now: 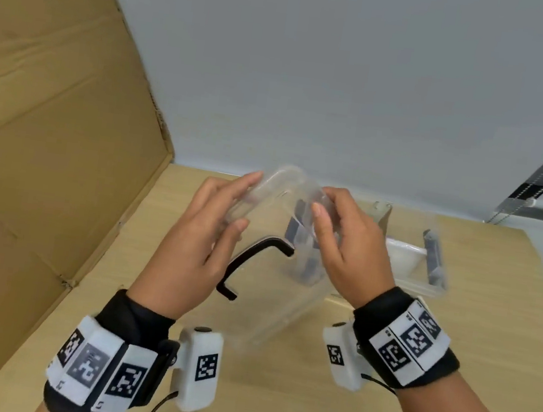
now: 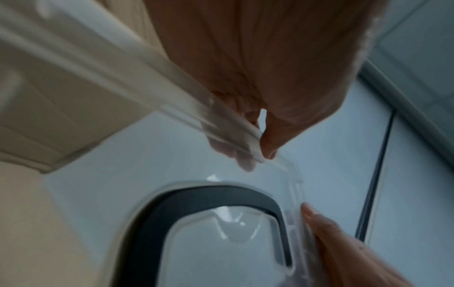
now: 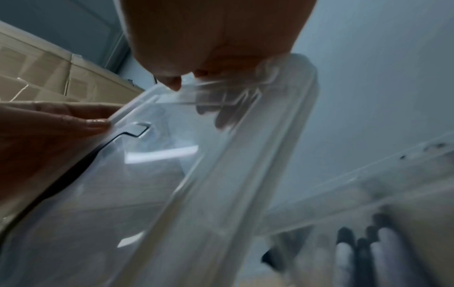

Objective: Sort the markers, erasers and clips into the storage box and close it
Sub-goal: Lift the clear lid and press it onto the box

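Two hands, left hand (image 1: 201, 231) and right hand (image 1: 344, 246), grasp the clear plastic lid with a black handle (image 1: 274, 199), fingers curled round its upper edge; beyond the right fingers, the transparent storage box (image 1: 428, 261) sits on the wooden worktop (image 1: 272, 396).

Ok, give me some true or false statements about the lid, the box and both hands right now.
1. Both hands hold the lid. True: the left hand and right hand grip its top edge.
2. The lid lies flat on the box. False: it is raised, tilted, left of the box.
3. The lid has a black handle. True.
4. The box is shut. False: it stands open on the table.
5. Markers lie in the box. True: the right wrist view shows them, blurred.
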The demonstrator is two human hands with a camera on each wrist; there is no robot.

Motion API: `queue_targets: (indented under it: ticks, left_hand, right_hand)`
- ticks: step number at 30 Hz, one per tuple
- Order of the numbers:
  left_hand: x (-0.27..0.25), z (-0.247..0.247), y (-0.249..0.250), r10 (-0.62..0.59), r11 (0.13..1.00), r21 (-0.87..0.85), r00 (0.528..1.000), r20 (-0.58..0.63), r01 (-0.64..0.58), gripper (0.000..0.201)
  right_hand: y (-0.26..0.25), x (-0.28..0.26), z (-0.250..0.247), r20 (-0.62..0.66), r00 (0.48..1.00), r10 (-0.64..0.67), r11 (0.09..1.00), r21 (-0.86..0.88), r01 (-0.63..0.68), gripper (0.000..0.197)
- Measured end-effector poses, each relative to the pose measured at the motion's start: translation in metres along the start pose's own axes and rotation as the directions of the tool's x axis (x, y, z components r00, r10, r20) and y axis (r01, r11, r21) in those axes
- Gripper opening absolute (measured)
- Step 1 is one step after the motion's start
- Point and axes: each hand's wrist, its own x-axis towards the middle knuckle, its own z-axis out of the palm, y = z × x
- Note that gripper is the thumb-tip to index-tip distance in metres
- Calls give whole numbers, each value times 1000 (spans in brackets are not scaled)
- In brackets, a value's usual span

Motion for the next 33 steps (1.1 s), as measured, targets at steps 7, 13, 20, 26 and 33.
queue_targets:
  ticks: [7,13,20,26,33]
  left_hand:
    - [24,45,2,-81,983,137,958,-275,122,62]
    - [43,104,8,-298,928,-256,951,-79,270,50]
    - [90,157,-27,-395,912,-71,911,116,405,48]
    - [96,161,-37,-426,903,48,880,211,426,68]
    - [75,160,-43,-438,897,183,868,236,403,76]
  right_hand:
    - [52,-27,-54,-334,920,205,942,323,-92,11]
    - [99,-41,-71,-330,796,507,813,490,-314,11]
    - [140,-43,-72,-54,775,630,777,36,-629,54]
    - [143,-43,-65,121,721,683,731,-134,-669,72]
    - [152,-28,-65,150,731,665,734,-310,-604,71]
